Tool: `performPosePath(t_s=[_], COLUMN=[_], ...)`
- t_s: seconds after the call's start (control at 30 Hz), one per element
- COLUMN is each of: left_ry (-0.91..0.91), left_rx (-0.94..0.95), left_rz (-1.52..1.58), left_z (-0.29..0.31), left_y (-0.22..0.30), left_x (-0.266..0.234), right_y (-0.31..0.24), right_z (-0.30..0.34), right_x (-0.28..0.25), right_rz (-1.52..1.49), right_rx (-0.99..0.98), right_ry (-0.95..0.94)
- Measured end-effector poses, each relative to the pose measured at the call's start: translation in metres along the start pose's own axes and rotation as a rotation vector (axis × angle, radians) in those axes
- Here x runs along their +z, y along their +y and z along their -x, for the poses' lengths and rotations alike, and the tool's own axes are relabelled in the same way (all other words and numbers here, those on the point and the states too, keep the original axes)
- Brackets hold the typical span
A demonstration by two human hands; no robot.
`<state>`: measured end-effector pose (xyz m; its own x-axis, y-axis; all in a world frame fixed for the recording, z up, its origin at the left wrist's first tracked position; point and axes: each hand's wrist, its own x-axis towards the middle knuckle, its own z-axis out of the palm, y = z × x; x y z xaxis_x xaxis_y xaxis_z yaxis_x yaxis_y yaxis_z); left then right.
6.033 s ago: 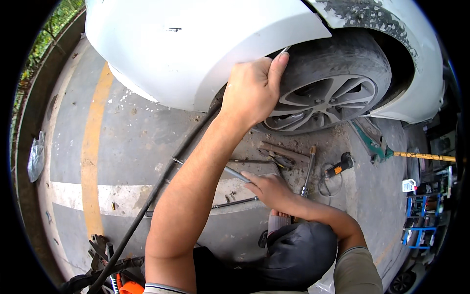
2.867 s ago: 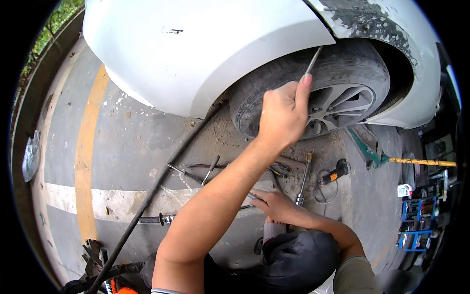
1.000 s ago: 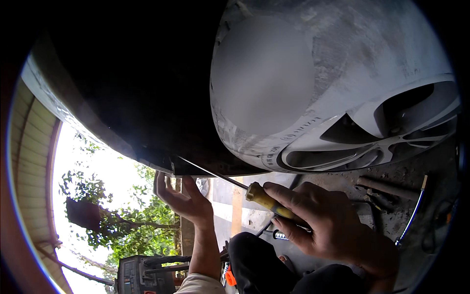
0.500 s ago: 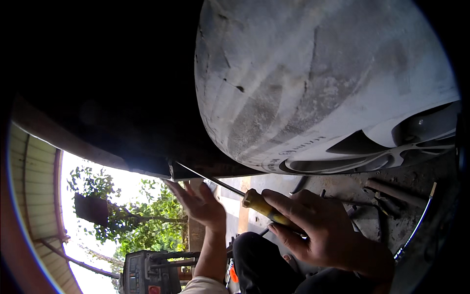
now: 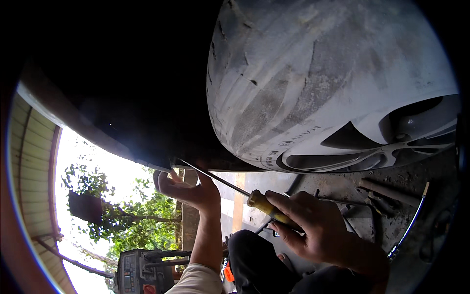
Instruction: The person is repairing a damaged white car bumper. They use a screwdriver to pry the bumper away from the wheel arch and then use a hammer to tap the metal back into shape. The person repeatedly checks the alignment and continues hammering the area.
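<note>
My right hand point(image 5: 313, 225) is wrapped round the yellowish handle of a screwdriver point(image 5: 274, 210). Its long metal shaft slants up and left, and the tip meets the dark inner side of the wheel-arch edge point(image 5: 149, 165). At that same edge my left hand point(image 5: 191, 191) is raised with bent fingers and the thumb up beside the shaft. The fingers close about the lip of the arch, though shadow hides part of the grip. Just above and right of the screwdriver is a dusty, worn tyre point(image 5: 293, 88) on a spoked wheel point(image 5: 362, 147).
Under the arch, deep shadow hides the upper left. On the floor at right lie a bar point(image 5: 391, 192), pliers-like tools point(image 5: 379, 203) and a hose with a metal end point(image 5: 413, 223). A machine with a control panel point(image 5: 134, 274) stands at lower left, near leafy branches point(image 5: 147, 220).
My left hand's fingers have gone from stretched out to curled at the arch edge. The screwdriver stays in my right hand with its tip at about the same spot. The view has shifted slightly.
</note>
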<state>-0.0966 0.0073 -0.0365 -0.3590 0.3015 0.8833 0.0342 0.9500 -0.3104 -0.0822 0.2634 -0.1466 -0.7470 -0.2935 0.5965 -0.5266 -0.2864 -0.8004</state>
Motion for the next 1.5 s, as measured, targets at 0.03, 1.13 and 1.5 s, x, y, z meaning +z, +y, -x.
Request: performPosePath(t_s=[0.03, 1.13, 1.5], left_ry=[0.025, -0.212, -0.219], left_rx=[-0.035, -1.24, -1.326], left_rz=[0.02, 2.222, 2.341], left_z=[-0.003, 0.0, 0.025], left_y=[-0.002, 0.053, 0.055], left_x=[0.003, -0.019, -0.001], right_y=[0.0, -0.053, -0.001], right_z=[0.001, -0.05, 0.083], right_x=[0.0, -0.049, -0.017], right_rz=[0.003, 0.201, 0.44], right_rx=[0.004, -0.027, 0.337], right_ry=[0.012, -0.085, -0.071])
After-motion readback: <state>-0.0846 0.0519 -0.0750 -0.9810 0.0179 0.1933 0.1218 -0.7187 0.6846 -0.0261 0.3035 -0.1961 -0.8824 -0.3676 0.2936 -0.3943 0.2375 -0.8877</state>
